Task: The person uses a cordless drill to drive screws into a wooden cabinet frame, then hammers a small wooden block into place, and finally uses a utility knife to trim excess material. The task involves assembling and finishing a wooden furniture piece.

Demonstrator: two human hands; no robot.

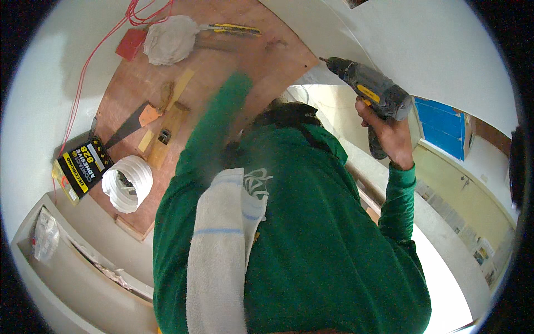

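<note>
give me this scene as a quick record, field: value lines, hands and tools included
right hand: bare, gripping a grey-black power drill by its handle
left hand: motion-blurred, over the reddish board; grip unclear
cutting tools: yellow utility knife, handsaw with orange handle
containers: white ribbed tub beside a black-and-yellow can
clothing: green top, white towel draped over it

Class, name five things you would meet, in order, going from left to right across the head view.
Black-and-yellow tin, wooden hand plane, yellow utility knife, drill in the right hand, blue panel.
</note>
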